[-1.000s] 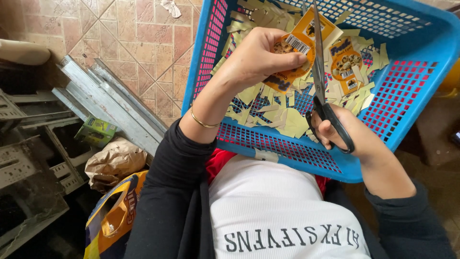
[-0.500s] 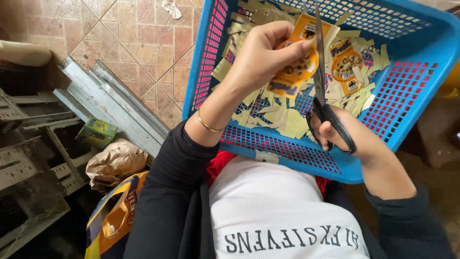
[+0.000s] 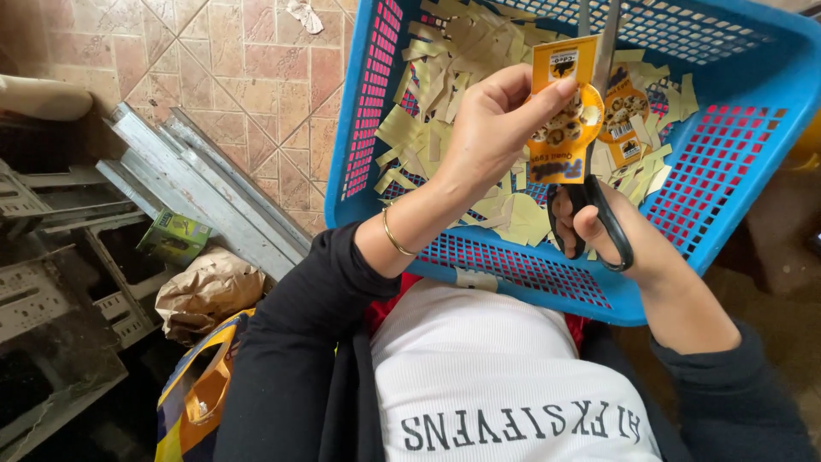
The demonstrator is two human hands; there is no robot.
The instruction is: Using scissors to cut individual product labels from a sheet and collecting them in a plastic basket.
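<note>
Holding paper scraps (image 3: 445, 128), the blue basket (image 3: 727, 184) rests on the lap.

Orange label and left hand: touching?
Touching. The head view shows the left hand pinching the orange label between thumb and fingers, above the blue basket.

Basket (image 3: 727, 184) on lap, paper scraps (image 3: 445, 111) inside, metal rails (image 3: 205, 184) left (floor), bag (image 3: 205, 291) beside them

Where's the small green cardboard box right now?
In the head view, the small green cardboard box lies on the floor at the person's left, between the grey metal channel rails and the crumpled brown paper bag, outside the blue plastic basket.
</note>
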